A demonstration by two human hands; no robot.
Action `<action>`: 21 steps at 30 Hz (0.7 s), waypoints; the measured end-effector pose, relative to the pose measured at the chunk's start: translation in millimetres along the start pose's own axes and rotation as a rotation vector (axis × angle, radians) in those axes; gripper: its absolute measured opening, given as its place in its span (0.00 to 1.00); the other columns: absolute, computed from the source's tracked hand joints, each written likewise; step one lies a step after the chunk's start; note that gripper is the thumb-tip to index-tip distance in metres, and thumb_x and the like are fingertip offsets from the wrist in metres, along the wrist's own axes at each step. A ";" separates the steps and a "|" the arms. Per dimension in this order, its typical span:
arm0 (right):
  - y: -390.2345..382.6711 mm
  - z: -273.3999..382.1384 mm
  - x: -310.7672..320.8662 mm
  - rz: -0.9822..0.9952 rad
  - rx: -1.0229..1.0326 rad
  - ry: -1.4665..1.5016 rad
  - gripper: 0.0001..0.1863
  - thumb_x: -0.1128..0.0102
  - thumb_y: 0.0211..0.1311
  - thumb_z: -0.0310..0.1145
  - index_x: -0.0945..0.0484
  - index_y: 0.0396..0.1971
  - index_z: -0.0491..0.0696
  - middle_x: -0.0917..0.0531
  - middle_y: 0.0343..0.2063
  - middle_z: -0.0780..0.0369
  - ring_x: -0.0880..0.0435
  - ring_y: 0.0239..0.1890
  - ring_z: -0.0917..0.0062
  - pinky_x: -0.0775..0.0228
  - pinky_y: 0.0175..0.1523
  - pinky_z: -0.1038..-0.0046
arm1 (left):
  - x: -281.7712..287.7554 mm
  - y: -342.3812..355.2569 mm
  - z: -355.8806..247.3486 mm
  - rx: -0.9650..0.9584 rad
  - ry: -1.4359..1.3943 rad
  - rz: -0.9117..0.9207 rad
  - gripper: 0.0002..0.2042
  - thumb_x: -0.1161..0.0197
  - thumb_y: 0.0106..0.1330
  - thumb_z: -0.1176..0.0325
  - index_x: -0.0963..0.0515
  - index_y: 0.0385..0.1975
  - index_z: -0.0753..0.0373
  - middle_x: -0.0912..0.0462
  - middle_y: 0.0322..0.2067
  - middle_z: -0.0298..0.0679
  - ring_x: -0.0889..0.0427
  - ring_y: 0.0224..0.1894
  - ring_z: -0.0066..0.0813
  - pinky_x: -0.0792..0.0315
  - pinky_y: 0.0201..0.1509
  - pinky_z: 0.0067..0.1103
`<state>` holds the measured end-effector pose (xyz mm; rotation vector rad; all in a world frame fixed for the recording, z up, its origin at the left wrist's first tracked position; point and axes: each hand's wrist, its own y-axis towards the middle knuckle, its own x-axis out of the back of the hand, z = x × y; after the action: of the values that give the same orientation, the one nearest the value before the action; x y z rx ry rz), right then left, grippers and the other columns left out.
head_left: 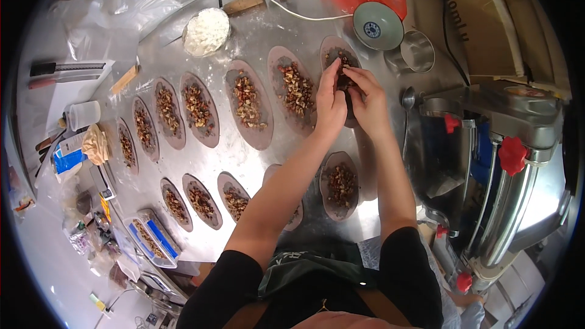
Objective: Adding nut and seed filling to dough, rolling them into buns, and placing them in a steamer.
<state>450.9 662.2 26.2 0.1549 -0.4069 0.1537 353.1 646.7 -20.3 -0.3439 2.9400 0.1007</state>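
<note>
Forearms (277, 192) stretched forward, the left hand (330, 105) and right hand (368, 102) bent close together over the rightmost dough oval (332, 42) in the far row on the worktop (247, 167), apparently spreading nut filling (345, 59), though whether either grip held any was unclear, with even coverage seemingly the next need.

Bakery kitchen: dough (260, 139), steel worktop (244, 162)

Left hand (330, 106) and right hand (370, 102) are reaching over a nut-topped dough oval (337, 41) at one o'clock; a metal machine (531, 123) with red knobs (513, 155) is standing at three o'clock.
</note>
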 end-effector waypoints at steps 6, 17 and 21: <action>-4.6 1.3 9.1 0.008 0.000 -0.050 0.20 0.52 0.50 0.12 0.22 0.44 0.43 0.22 0.45 0.56 0.20 0.43 0.67 0.28 0.43 0.76 | 6.6 -5.9 -6.9 0.007 -0.045 0.041 0.33 0.63 0.49 0.88 0.39 0.61 0.68 0.35 0.59 0.48 0.36 0.62 0.35 0.46 0.67 0.24; -77.9 112.3 -69.9 -0.150 0.056 0.108 0.07 0.45 0.57 0.20 0.21 0.35 0.43 0.21 0.32 0.61 0.21 0.32 0.78 0.30 0.33 0.79 | 100.9 -140.0 -58.4 -0.020 0.101 0.103 0.26 0.59 0.53 0.86 0.35 0.56 0.68 0.24 0.42 0.50 0.24 0.47 0.39 0.33 0.53 0.26; -142.2 196.3 -159.5 0.269 0.308 0.132 0.05 0.43 0.54 0.20 0.23 0.30 0.43 0.22 0.29 0.58 0.21 0.31 0.66 0.28 0.34 0.72 | 169.3 -261.2 -121.0 0.339 0.105 0.034 0.17 0.56 0.55 0.84 0.30 0.45 0.70 0.21 0.36 0.47 0.21 0.42 0.34 0.29 0.48 0.25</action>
<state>257.0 469.3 122.8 0.3916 -0.2689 0.4900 231.8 344.8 55.0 -0.2544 2.9900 -0.4190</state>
